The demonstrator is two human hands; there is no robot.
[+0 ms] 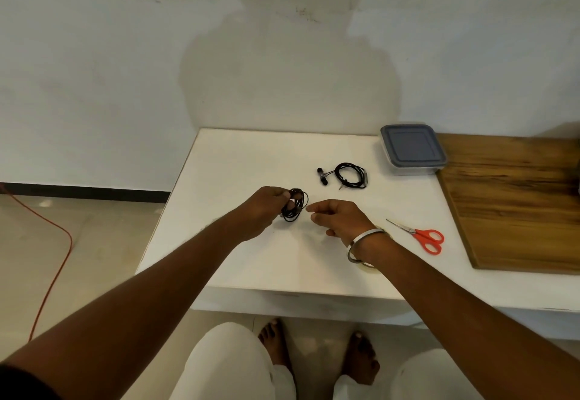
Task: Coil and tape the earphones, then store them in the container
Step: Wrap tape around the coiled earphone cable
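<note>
— Left hand grips the coiled earphones mid-table, keeping the loops together, I'd judge. Right hand?
— Fingertips pinched just beside the coil; what they hold, I cannot tell. Scissors lie ready rightward.
— Beyond?
— Second earphones; lidded container at the far right corner. No writing legible.

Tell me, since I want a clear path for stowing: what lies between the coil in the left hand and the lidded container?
In the head view, a second coiled earphone set lies on the white table between the held coil and the container.
</note>
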